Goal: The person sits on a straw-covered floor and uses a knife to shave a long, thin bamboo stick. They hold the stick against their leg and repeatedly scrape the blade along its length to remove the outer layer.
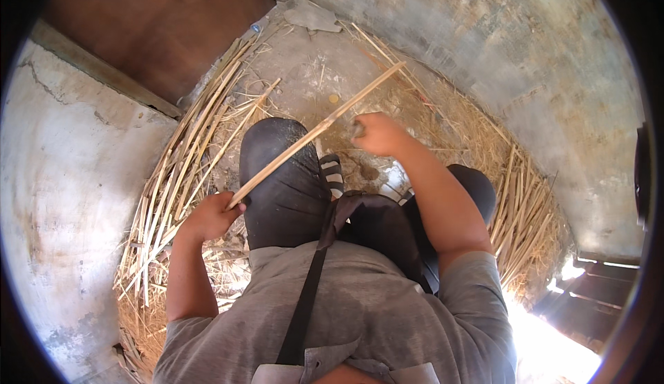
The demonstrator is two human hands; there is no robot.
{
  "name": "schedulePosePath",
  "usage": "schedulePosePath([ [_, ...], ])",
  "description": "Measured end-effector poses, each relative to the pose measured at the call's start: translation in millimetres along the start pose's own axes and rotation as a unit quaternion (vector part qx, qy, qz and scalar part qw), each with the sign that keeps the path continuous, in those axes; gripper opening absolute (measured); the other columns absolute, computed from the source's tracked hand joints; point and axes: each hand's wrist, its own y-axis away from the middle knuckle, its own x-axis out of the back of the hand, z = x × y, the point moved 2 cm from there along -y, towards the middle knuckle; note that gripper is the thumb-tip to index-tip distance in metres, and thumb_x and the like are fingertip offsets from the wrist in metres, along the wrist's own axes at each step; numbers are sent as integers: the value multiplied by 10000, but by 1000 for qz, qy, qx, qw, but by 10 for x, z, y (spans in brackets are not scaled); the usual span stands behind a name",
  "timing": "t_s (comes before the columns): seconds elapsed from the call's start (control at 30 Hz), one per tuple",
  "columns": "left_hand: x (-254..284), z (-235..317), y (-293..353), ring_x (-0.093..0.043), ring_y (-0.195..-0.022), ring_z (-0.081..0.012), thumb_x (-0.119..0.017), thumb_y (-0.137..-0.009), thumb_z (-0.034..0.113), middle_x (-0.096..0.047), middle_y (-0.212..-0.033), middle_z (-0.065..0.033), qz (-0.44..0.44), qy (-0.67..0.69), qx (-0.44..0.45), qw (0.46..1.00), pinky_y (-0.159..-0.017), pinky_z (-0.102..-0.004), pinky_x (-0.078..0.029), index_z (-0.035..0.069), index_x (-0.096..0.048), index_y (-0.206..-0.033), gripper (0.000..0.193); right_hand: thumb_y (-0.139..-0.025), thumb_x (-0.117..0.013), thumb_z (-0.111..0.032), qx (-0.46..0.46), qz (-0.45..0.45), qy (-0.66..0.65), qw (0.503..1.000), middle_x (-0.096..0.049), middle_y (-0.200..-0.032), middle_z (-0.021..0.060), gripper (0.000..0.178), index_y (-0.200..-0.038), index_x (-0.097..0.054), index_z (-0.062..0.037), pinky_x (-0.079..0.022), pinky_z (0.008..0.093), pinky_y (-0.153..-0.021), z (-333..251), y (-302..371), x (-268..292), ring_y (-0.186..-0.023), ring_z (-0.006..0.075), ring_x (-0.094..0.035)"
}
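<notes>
My left hand [211, 218] is closed around the lower end of a long, pale bamboo strip [297, 145]. The strip slants up to the right, passing over my left knee [273, 152], with its far end above the floor. My right hand [379, 134] is curled just right of the strip's upper half, with a small gap between them. Something small and dark shows at its fingertips, too unclear to name.
Long split strips [190, 142] lie in a pile along the left wall. Another pile [529, 221] and fine shavings [463, 118] lie by the right wall. A brown panel [166, 24] stands at the far left. A dark bag [384, 221] rests at my lap.
</notes>
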Motion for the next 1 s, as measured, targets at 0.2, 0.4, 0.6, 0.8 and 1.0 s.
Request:
schedulePosePath([
  [0.2, -46, 21, 14, -648, -822, -430, -643, -992, 393, -667, -852, -236, 2, -7, 0, 1000, -754, -499, -479, 8, -658, -979, 386, -800, -717, -275, -53, 18, -64, 996, -719, -1080, 253, 439, -1146, -709, -6, -554, 489, -901, 433, -19, -11, -995, 423, -693],
  [0.4, -6, -28, 9, -660, -884, -433, -642, -987, 393, -689, -914, -236, -4, 2, 9, 1000, -788, -494, -492, 18, -673, -1006, 376, -797, -718, -283, -51, 76, -31, 995, -712, -1114, 270, 492, -1187, -694, 16, -553, 482, -907, 447, -44, 61, -1020, 427, -686],
  [0.6, -42, 1, 24, -635, -771, -376, -664, -985, 352, -653, -813, -219, 31, -19, -18, 999, -724, -470, -475, -4, -660, -945, 358, -784, -722, -283, -27, -28, -4, 999, -708, -1131, 273, 526, -1198, -684, 39, -545, 480, -934, 57, 17, -53, -1056, 440, -675],
  [0.8, 13, -26, -11, -644, -792, -390, -663, -981, 362, -654, -824, -231, 42, -22, -30, 998, -735, -486, -475, -5, -661, -944, 368, -782, -725, -270, -142, 62, -71, 985, -710, -1128, 269, 515, -1200, -688, 29, -545, 482, -946, 599, -49, 157, -1071, 431, -677],
  [1.0, -24, 22, -17, -639, -779, -400, -674, -978, 377, -659, -819, -235, 40, -23, -24, 999, -729, -490, -473, -4, -660, -938, 383, -788, -753, -276, 40, 3, 1, 999, -721, -1105, 227, 467, -1173, -706, -16, -550, 476, -916, -9, 41, -158, -1055, 433, -674],
])
